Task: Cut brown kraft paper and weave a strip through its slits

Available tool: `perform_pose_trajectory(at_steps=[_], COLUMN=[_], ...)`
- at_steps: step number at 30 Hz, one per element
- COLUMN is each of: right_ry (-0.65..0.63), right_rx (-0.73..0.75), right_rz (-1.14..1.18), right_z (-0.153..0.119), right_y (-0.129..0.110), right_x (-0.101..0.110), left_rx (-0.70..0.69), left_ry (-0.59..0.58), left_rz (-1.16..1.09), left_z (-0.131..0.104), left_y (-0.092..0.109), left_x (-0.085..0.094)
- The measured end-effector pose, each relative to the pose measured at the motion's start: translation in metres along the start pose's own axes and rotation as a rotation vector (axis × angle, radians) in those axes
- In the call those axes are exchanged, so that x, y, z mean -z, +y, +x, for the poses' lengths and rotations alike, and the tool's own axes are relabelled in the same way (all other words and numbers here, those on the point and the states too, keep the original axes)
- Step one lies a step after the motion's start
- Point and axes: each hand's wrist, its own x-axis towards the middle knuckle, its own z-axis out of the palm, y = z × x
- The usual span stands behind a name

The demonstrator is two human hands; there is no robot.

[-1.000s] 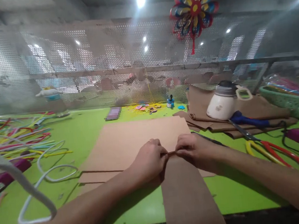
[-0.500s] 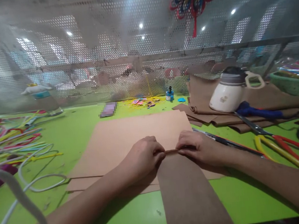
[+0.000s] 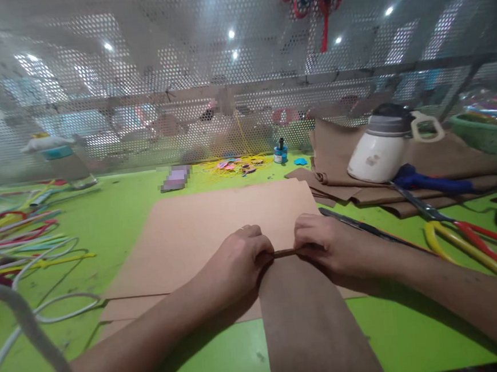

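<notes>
A long dark brown paper strip runs from the front edge of the table up to my hands. Its far end is rolled or folded over into a narrow edge. My left hand pinches the left corner of that edge, and my right hand pinches the right corner. The thumbs are partly hidden under the fingers. Both hands rest over a stack of light tan paper sheets, whose near edges stick out unevenly beneath the strip.
Right of my hands lie a black pen-like tool and scissors with red and yellow handles. A white bottle stands on folded brown material, near a blue-handled tool. Colourful cords spread at left; a small blue bottle stands behind.
Both hands keep their pinch on the strip's far end, almost in the same place. The folded edge appears slightly thicker. The whole view has shifted a little.
</notes>
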Motion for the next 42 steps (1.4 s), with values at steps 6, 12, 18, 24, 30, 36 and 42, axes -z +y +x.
perform_pose_trajectory(at_steps=[6,12,18,24,30,36,42], right_ry=[-0.132,-0.081,-0.046,-0.049,-0.061,-0.045,0.013], right_rx=[0.062,0.078,0.067,0.068,0.078,0.152,0.176], right_rz=[-0.214,-0.226,-0.252,-0.220,-0.267,-0.473,-0.575], right_z=[0.008,-0.002,-0.009,-0.010,-0.012,-0.017,-0.019], right_y=[-0.019,-0.014,-0.006,-0.008,-0.007,-0.007,-0.012], right_x=[0.011,0.006,0.003,0.007,0.004,-0.006,-0.010], left_rx=[-0.039,-0.003,-0.017,-0.043,-0.087,-0.255,-0.165], left_ry=[-0.004,-0.006,-0.029,-0.056,-0.137,-0.148,-0.126], left_rz=[-0.013,0.005,0.045,0.126,0.219,0.440,0.328], left_z=[0.001,-0.004,-0.006,-0.006,-0.006,-0.005,-0.006], left_y=[0.000,0.011,0.017,0.018,0.021,0.020,0.022], left_x=[0.000,0.006,0.011,0.013,0.019,0.016,0.019])
